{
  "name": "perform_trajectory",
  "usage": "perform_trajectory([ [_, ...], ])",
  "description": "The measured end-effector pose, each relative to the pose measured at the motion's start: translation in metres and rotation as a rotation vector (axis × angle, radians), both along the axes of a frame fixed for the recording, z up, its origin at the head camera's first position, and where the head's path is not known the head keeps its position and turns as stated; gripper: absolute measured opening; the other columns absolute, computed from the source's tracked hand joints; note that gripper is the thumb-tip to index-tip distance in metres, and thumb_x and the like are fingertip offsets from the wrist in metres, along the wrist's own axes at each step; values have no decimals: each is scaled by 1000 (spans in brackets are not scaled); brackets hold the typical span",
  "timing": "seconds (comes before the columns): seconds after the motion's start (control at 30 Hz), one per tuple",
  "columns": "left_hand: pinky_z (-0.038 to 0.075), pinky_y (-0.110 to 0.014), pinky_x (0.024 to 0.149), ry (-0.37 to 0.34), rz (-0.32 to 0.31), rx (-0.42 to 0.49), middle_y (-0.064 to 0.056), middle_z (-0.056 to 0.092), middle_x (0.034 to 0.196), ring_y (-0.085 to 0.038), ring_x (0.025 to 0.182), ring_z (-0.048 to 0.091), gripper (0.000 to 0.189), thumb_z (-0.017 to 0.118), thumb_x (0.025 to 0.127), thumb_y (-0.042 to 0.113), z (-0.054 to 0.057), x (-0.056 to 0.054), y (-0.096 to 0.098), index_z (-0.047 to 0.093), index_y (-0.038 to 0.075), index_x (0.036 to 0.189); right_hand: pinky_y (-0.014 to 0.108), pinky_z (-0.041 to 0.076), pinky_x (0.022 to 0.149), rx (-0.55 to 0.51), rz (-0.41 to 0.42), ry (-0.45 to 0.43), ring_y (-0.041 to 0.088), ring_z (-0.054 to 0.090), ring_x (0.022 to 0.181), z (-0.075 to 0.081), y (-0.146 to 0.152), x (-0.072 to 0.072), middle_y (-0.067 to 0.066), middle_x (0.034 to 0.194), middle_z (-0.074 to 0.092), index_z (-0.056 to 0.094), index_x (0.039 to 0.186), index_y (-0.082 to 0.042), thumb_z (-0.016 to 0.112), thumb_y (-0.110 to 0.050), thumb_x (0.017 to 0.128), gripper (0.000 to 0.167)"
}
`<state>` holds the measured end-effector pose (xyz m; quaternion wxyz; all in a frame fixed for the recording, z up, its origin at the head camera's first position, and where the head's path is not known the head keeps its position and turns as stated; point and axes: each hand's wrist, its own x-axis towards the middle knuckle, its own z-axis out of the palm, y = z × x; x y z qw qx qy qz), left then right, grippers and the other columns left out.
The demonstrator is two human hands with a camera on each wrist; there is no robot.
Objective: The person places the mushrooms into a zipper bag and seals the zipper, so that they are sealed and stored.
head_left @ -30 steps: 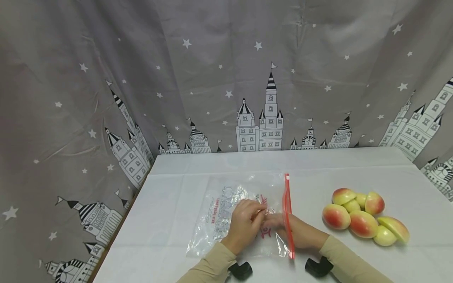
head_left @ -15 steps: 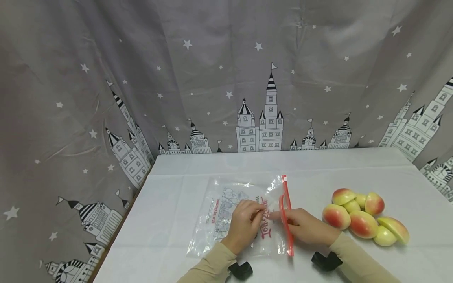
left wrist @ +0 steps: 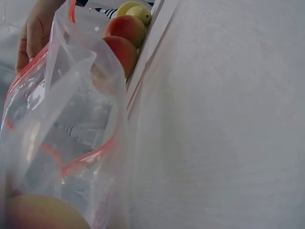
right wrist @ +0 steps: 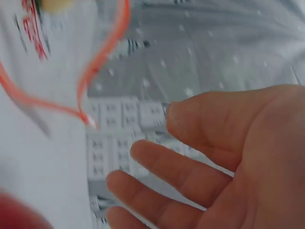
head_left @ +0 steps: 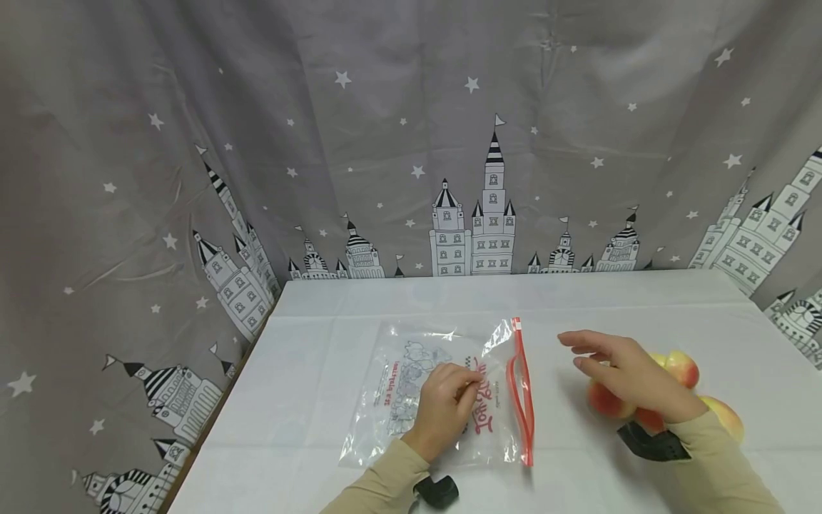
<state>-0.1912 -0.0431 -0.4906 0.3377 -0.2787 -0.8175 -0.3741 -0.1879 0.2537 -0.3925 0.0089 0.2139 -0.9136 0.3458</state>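
Note:
A clear plastic zip bag [head_left: 411,400] with a red closure strip [head_left: 525,407] and red lettering lies flat on the table in the head view, its mouth facing right. My left hand [head_left: 444,407] is on the bag's near middle, fingers curled, pinching the film. In the left wrist view the bag's mouth [left wrist: 86,160] gapes. A rounded yellowish shape [left wrist: 45,212] at its bottom edge is too cropped to identify. My right hand [head_left: 632,375] hovers in front of the red-and-yellow fruits [head_left: 682,368], fingers extended and holding nothing; it hides part of them.
The white-covered table [head_left: 308,371] runs back to a grey curtain [head_left: 385,128] printed with castles and stars. Some of the fruits show flat, pale yellow faces. Black wrist straps [head_left: 651,442] are on the forearms.
My right hand has come out of the bag's mouth and moved right, over to the fruits. The left hand stays where it was on the bag.

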Motion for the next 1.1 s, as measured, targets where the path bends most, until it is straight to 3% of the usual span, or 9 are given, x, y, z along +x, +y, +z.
perform_trajectory([
  [0.2, 41, -12, 67, 18, 8, 7, 3, 66, 76, -7, 70, 53, 12, 77, 81, 1, -1, -1, 1, 76, 10, 89, 18, 53, 81, 13, -134, -28, 25, 74, 100, 8, 31, -5, 21, 136, 65, 59, 139, -4, 62, -15, 99, 41],
  [0.3, 40, -12, 67, -9, 9, 6, 3, 66, 76, -7, 70, 53, 10, 75, 83, 2, 0, -1, 1, 76, 11, 89, 14, 50, 80, 27, -181, -44, 31, 73, 103, 11, 46, -6, 23, 138, 63, 57, 141, -4, 61, -19, 100, 44],
  [0.4, 40, -13, 66, -30, 11, 3, 3, 66, 75, -8, 70, 53, 9, 74, 85, 4, 0, 0, 0, 76, 12, 90, 27, 57, 83, 41, -207, -74, 45, 67, 113, 12, 59, -8, 28, 142, 58, 51, 146, -2, 59, -23, 102, 48],
  [0.47, 40, -13, 66, -23, 11, 4, 3, 66, 75, -8, 69, 52, 9, 75, 84, 4, 1, 0, 0, 76, 11, 89, 42, 59, 88, 55, -230, -95, 52, 61, 119, 12, 67, -8, 31, 144, 54, 48, 148, -2, 57, -25, 104, 51],
  [0.53, 39, -13, 65, -13, 9, 6, 3, 65, 74, -7, 69, 51, 9, 75, 83, 3, 1, 0, 0, 76, 11, 89, 60, 54, 90, 70, -249, -104, 55, 58, 122, 10, 75, -10, 33, 145, 52, 45, 149, 0, 56, -26, 104, 52],
  [0.63, 38, -12, 65, 4, 6, 10, 3, 63, 72, -7, 67, 50, 9, 76, 82, 2, 0, -1, 1, 75, 9, 88, 69, 48, 92, 86, -274, -109, 57, 54, 124, 7, 85, -12, 34, 145, 50, 44, 150, 1, 55, -27, 104, 54],
  [0.9, 37, -11, 65, 16, 9, 12, 4, 63, 71, -5, 67, 48, 11, 75, 81, 0, 0, -1, 1, 75, 10, 87, 70, 46, 91, 161, -305, -135, 61, 49, 124, -1, 110, -16, 39, 142, 49, 41, 147, 8, 55, -28, 104, 58],
  [1.1, 37, -11, 65, 14, 6, 11, 4, 63, 72, -6, 67, 49, 11, 75, 82, 1, 1, -1, 1, 75, 9, 88, 68, 49, 87, 223, -316, -236, 63, 50, 119, -6, 128, -20, 46, 138, 47, 40, 144, 12, 57, -30, 102, 62],
])
